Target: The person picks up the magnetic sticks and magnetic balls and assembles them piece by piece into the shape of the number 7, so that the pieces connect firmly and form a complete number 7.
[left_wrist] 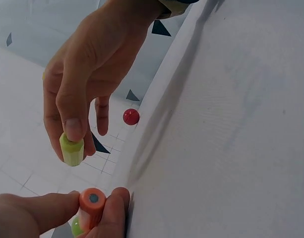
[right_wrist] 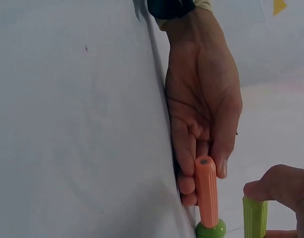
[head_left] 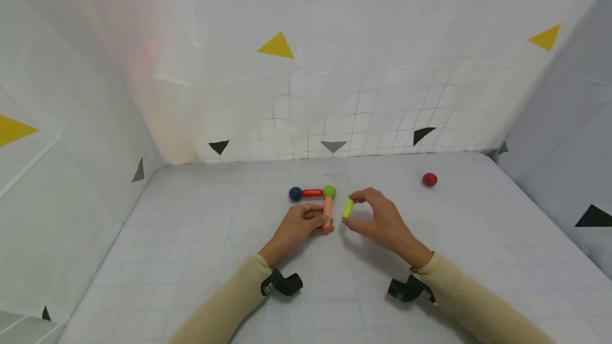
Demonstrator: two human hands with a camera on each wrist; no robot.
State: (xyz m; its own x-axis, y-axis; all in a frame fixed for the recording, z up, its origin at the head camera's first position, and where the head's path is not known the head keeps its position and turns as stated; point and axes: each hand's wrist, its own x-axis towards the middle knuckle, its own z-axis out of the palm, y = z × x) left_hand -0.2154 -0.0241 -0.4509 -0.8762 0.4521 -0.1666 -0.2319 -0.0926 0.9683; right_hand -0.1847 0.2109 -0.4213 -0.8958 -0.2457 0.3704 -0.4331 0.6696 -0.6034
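Observation:
My left hand [head_left: 298, 224] pinches an orange magnetic rod [head_left: 328, 209] between thumb and fingers. At its far end the rod meets a green ball [head_left: 329, 191], which joins a red rod [head_left: 313, 193] and a dark blue ball [head_left: 295, 194] in an L shape. A grey disc shows in the rod's near end in the left wrist view. Just to the right, my right hand [head_left: 382, 222] holds a yellow-green rod [head_left: 347, 208] by its two ends, between thumb and fingertips. This rod is apart from the orange one.
A red ball [head_left: 430, 179] lies alone toward the back right of the white table [head_left: 201, 248]. White sheets with yellow and dark triangles enclose the back and sides. Each wrist carries a black camera [head_left: 286, 284] close to the tabletop.

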